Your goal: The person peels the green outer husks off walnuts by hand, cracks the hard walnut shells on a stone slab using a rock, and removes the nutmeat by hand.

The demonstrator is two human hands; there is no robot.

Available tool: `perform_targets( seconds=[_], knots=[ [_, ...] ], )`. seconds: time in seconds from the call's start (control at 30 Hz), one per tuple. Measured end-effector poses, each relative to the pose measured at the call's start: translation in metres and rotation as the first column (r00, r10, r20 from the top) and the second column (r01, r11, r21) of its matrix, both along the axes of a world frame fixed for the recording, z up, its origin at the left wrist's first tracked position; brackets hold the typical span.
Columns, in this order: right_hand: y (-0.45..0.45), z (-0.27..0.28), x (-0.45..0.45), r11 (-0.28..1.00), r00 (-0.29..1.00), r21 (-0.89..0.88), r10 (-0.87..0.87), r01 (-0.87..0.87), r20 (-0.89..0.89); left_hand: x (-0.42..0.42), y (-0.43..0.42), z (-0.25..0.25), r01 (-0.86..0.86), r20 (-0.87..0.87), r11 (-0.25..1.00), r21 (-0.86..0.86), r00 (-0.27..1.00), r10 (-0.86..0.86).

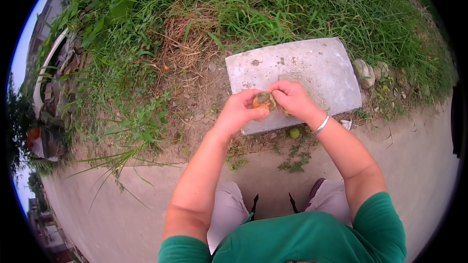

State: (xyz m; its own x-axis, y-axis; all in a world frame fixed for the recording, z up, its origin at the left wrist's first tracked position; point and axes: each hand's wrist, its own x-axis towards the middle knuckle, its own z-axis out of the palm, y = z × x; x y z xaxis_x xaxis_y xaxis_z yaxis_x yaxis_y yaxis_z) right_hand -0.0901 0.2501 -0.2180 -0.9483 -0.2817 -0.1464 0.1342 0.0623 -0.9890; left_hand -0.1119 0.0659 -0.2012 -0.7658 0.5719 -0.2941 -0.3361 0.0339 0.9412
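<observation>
Green shirt (pixel 292 238) nearest, left hand (pixel 240 111) and right hand (pixel 294 99), closed, pinch an orange-brown object (pixel 263 100).

One left hand (pixel 239 112), one right hand (pixel 295 100); one orange-and-green item (pixel 262 101)
One pale slab (pixel 321 63); one bracelet (pixel 321 125); one round green object (pixel 294 132); two trouser legs (pixel 331 200); two dark cords (pixel 293 203); one visible shoe (pixel 316 189)

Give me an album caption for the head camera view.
Left hand and right hand hold an orange-and-green piece before a pale slab, with grass beyond.
</observation>
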Motion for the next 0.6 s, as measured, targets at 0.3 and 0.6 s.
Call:
perform_targets(
  seconds=[0.3,0.6],
  knots=[
    [0.010,0.010,-0.009,0.971,0.962,-0.225,-0.012,0.076,0.272,-0.003,-0.003,0.004,-0.071,0.089,0.996,-0.061,0.993,0.076],
    [0.000,0.008,-0.007,0.999,0.966,-0.050,-0.001,0.014,0.259,-0.003,-0.003,-0.005,-0.045,-0.425,0.969,-0.243,0.903,-0.065]
  ],
)
